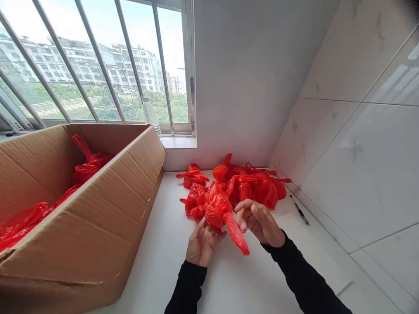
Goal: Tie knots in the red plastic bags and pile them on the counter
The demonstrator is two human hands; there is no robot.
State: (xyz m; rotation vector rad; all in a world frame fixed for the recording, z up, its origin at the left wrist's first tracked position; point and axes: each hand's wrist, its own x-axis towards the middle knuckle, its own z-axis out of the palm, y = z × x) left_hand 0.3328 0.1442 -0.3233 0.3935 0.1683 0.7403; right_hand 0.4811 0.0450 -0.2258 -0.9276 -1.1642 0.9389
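A knotted red plastic bag (217, 204) is held from below by my left hand (203, 243), palm up, with its fingertips partly hidden under the bag. The bag's twisted tail (236, 233) points down toward me. Just right of that tail is my right hand (260, 221), its fingers loosely bent and apart, with nothing visible in them. Behind both hands, several more red plastic bags (257, 185) lie bunched on the white tabletop (157, 257), with a smaller red bag (193, 175) at the back left. What the bags contain is hidden.
A large open cardboard box (108, 226) stands at the left with red bags (88, 165) inside. Right of my hands are a sheet of white paper (310, 248) and a black pen (300, 210). A clear bottle (150, 115) stands by the barred window. Walls bound the back and right.
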